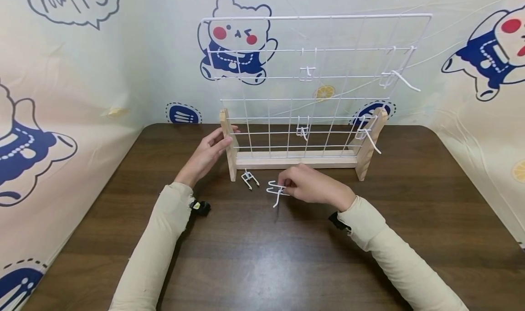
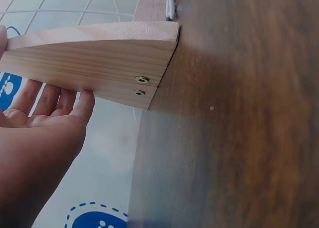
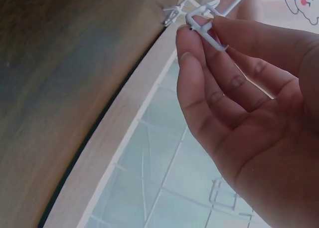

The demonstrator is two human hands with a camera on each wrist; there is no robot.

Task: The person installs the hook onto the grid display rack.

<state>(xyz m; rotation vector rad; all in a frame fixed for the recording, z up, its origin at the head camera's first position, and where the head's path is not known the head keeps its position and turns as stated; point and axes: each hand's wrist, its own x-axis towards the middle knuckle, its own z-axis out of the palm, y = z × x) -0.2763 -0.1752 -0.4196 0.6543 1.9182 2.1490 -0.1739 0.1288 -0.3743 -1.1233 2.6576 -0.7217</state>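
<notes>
A white wire grid rack [image 1: 295, 99] stands on a wooden base with two wooden side posts. My left hand [image 1: 206, 155] holds its left post [image 1: 229, 151], thumb at the front edge, fingers reaching behind; in the left wrist view the fingertips touch the wood. Just in front of the base, my right hand [image 1: 313, 185] pinches a white wire hook [image 1: 275, 190] between thumb and fingers, prongs pointing left. Another white hook [image 1: 249, 179] lies on the table near the left post. Several similar hooks hang on the grid, including a middle lower hook [image 1: 302, 131] and an upper right hook [image 1: 404, 79].
The dark brown wooden table [image 1: 262, 256] carries the rack near its back edge. Behind it and at both sides hangs a pale cloth [image 1: 164, 51] printed with cartoon bears. A black wrist strap [image 1: 201, 207] shows at the left cuff.
</notes>
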